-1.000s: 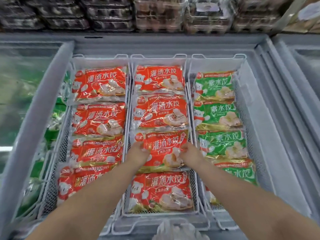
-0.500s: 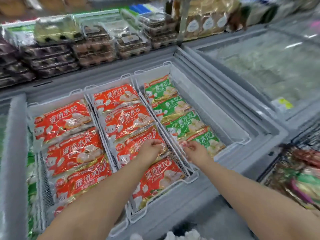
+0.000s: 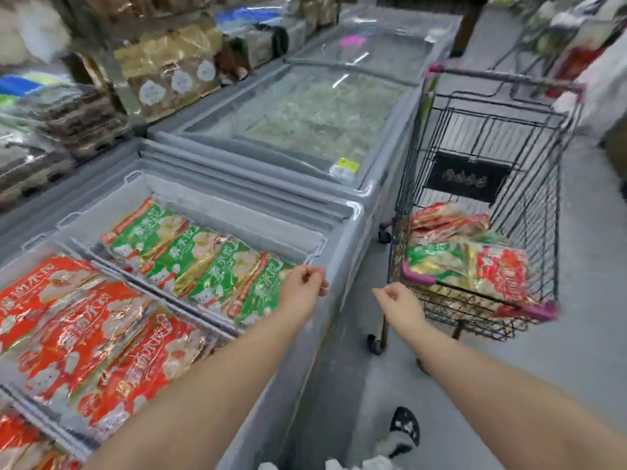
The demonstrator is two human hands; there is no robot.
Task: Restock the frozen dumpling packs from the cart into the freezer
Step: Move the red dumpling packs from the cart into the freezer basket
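Reaching toward the cart [image 3: 481, 212], both hands are empty: the left hand [image 3: 303, 283] hangs over the freezer [image 3: 342, 245] rim with its grip loosely curled, the right hand [image 3: 397, 303] in the aisle likewise half-closed on nothing. The dumpling packs [image 3: 464, 262] lie heaped at the cart's near end. Slick, loosely piled bags could slide off when one is pulled. The cart's wire rim stands between the hands and the packs. The green packs [image 3: 203, 262] already fill the nearest freezer basket.
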